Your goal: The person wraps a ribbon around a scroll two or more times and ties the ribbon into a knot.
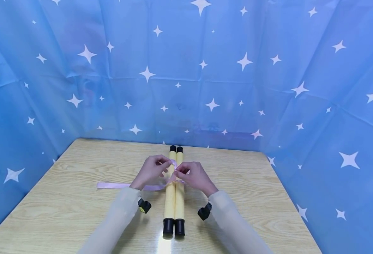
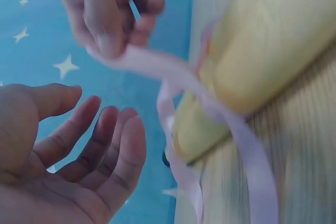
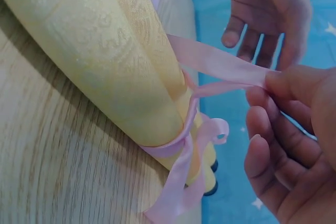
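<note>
Two cream-yellow rolls with black end caps, like hanging scrolls (image 1: 169,203), lie side by side on the wooden table. A pink ribbon (image 3: 215,62) goes around both rolls, and one long tail trails leftward across the table. My right hand (image 1: 193,173) pinches a loop of the ribbon between thumb and forefinger, pulled away from the rolls. Beside it, my left hand (image 2: 79,156) has its fingers loosely bent, with nothing between them in the left wrist view. Another loose ribbon end (image 3: 170,192) hangs by the rolls in the right wrist view.
The wooden table (image 1: 78,208) stretches out on both sides of the rolls. A blue curtain with white stars (image 1: 180,70) hangs behind it and along the sides. Each wrist carries a small black camera (image 1: 204,211) beside a white sleeve.
</note>
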`<action>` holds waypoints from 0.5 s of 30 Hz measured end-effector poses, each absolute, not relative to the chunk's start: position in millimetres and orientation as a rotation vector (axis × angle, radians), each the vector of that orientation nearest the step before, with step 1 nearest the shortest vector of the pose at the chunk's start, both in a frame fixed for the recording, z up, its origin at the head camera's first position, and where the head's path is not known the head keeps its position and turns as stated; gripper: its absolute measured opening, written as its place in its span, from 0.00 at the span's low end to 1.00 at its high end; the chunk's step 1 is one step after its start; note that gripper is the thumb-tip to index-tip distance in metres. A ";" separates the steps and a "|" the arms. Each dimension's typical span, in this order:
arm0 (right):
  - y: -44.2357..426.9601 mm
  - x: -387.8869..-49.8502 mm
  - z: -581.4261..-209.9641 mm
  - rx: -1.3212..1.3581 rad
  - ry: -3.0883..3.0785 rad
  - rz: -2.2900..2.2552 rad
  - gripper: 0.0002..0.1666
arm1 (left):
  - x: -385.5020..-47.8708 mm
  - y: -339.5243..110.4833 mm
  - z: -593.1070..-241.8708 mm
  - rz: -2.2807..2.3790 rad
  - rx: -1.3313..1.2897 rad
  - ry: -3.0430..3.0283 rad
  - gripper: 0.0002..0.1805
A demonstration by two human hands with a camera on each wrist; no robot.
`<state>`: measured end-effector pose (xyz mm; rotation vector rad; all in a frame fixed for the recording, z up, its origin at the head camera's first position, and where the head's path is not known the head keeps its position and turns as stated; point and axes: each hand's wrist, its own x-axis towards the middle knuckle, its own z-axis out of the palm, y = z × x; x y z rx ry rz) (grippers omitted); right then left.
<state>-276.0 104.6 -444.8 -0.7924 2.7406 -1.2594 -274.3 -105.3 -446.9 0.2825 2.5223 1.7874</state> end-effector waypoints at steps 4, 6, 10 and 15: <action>105.7 -275.7 -444.4 -0.797 2.734 -1.264 0.04 | -288.6 -110.1 -450.7 1.639 0.330 2.668 0.10; 106.0 -275.8 -444.5 -0.801 2.733 -1.257 0.04 | -295.2 -110.5 -452.0 1.543 0.374 2.736 0.10; 106.4 -276.7 -445.0 -0.813 2.726 -1.246 0.04 | -307.8 -106.3 -454.1 1.348 0.504 2.843 0.13; 107.3 -276.9 -444.6 -0.847 2.716 -1.241 0.06 | -317.0 -96.9 -458.6 1.101 0.668 2.904 0.19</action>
